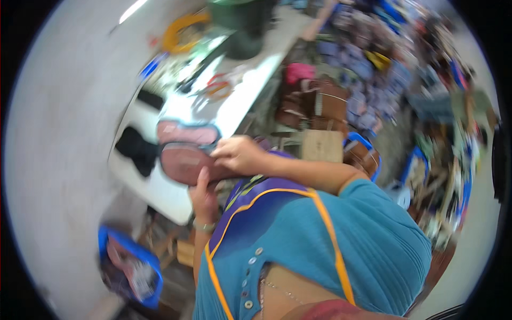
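A brown shoe (pixel 184 165) is held up over the near part of the white desk (pixel 170 200). The left grip (pixel 204 197) is closed on it, thumb on top; its other fingers are hidden. The right grip (pixel 240 154) has bent fingers close together at the shoe's edge. It is too blurry to tell if they pinch. A pink shoe with a dark rim (pixel 186 133) is just past the brown one. Left of both grips, a black thing (pixel 136 149) lies on the desk. Farther past them are a yellow ring (pixel 186 32) and a dark green bucket (pixel 242 32). Right of the grips are a brown stack (pixel 328 104), a pale purple pile (pixel 362 74) and a wooden block (pixel 322 145). A blue basket (pixel 130 266) sits low, left of the left grip, near the pale wall (pixel 58 133).
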A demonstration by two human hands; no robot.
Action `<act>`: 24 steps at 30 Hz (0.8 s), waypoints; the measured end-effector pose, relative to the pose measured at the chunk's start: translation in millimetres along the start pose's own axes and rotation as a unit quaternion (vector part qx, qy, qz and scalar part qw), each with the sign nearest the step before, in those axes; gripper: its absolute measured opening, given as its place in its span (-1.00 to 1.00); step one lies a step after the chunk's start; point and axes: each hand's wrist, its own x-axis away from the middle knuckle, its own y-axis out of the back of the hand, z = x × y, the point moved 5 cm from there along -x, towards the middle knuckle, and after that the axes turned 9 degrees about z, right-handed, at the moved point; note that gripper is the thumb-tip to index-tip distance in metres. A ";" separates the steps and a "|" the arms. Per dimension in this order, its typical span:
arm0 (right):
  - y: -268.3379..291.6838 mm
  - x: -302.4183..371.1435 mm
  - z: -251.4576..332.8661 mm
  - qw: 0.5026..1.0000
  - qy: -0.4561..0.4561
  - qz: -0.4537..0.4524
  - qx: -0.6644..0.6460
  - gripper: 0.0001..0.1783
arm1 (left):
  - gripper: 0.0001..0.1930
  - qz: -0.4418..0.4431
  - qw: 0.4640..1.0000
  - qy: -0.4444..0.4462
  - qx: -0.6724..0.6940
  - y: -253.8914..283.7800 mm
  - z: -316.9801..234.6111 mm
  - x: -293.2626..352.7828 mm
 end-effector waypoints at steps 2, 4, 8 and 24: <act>6.9 -21.1 3.8 1.000 0.031 -0.002 0.000 -0.76 | -0.65 -0.006 0.996 -0.047 -0.080 -6.5 -10.5 -9.9; 14.4 -33.7 -0.2 0.998 0.055 -0.010 0.026 -0.73 | -0.63 -0.059 0.980 -0.005 0.188 -24.6 -12.6 -29.0; 22.6 -55.1 -4.3 0.995 0.081 0.009 0.051 -0.71 | -0.65 -0.085 0.973 -0.033 0.212 -26.5 -19.8 -54.2; 37.0 -100.3 -39.2 0.975 0.103 0.051 0.191 -0.15 | -0.61 0.054 0.980 -0.117 -0.149 36.7 -17.7 -166.7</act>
